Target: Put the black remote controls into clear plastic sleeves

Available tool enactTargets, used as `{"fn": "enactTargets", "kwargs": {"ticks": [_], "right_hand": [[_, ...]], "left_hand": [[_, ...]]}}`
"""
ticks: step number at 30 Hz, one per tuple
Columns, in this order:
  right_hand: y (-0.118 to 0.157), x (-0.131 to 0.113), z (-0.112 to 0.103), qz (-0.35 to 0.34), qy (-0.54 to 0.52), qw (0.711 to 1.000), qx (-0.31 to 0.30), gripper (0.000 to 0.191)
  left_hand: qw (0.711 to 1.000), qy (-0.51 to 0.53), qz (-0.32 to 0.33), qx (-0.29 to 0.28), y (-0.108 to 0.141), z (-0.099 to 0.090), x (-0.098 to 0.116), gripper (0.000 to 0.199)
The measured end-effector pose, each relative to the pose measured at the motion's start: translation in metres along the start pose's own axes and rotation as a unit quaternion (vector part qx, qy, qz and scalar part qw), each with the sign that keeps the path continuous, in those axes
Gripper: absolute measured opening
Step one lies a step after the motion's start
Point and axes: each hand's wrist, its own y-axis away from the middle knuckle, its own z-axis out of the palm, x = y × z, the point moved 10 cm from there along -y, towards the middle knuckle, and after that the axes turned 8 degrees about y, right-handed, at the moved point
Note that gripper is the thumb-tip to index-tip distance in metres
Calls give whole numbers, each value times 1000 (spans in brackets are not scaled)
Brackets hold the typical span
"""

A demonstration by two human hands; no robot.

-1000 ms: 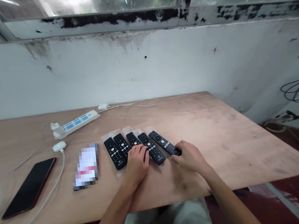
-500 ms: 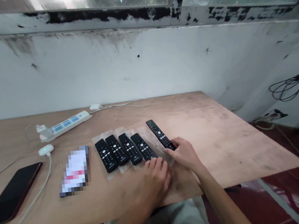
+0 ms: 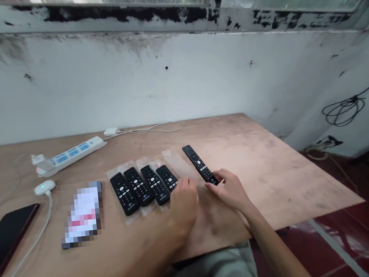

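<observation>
A black remote control (image 3: 199,163) is tilted up from the table in my right hand (image 3: 226,186), whose thumb and fingers close on its lower end. Just left of it, my left hand (image 3: 184,201) is curled closed on the lower end of a clear plastic sleeve (image 3: 176,163); its fingertips are partly hidden. Several more black remotes lie side by side on clear plastic at the left, among them an outermost remote (image 3: 124,194) and a remote nearest my left hand (image 3: 167,177), whose lower part that hand covers.
A white power strip (image 3: 75,155) with a plug and cables lies at the back left. Nearer are a small white device (image 3: 44,187), a dark phone (image 3: 11,240) and a blurred-out item (image 3: 82,213). The wooden table (image 3: 273,182) ends at the right and front.
My left hand has moved up and left, and the lower end of the plastic sleeve has shifted with it. The remote in my right hand has moved slightly right, away from the sleeve.
</observation>
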Motion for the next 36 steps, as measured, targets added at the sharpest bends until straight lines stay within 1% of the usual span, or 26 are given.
{"fn": "enactTargets", "kwargs": {"ticks": [3, 5, 8, 12, 14, 16, 19, 23, 27, 29, 33, 36], "right_hand": [[5, -1, -4, -7, 1, 1000, -8, 14], [11, -3, -6, -16, 1, 1000, -20, 13], [21, -6, -6, -27, -5, 998, -49, 14], [33, -12, -8, -31, -9, 995, -92, 16], [37, -15, -10, -34, -7, 993, -110, 14], [39, -18, -10, -36, -1, 991, -128, 12], [39, -20, -9, -36, 25, 988, -146, 10], [36, -19, -7, -30, 60, 986, -152, 10], [33, -18, -5, -26, 88, 985, -146, 12], [32, -17, -5, -24, 101, 985, -138, 12], [31, -18, -4, -8, 122, 986, -116, 14], [30, -21, -3, 5, 127, 986, -105, 16]], "left_hand": [[998, -45, -29, 27, -19, -14, -24, 26], [996, -65, -43, 35, -30, -16, -40, 28], [996, -55, -51, 37, -40, -12, -59, 30], [998, -23, -56, 11, -43, 0, -72, 32], [999, -3, -48, -1, -43, 4, -73, 30], [999, 18, -34, -1, -44, 4, -72, 29], [999, 33, -14, 16, -44, 2, -73, 29], [998, 42, -2, 36, -44, -1, -76, 28], [997, 65, 30, 26, -44, 2, -73, 26], [994, 90, 53, 24, -43, 3, -68, 25], [986, 141, 80, 39, -40, 2, -59, 24], [982, 152, 103, 37, -38, 3, -49, 24]]}}
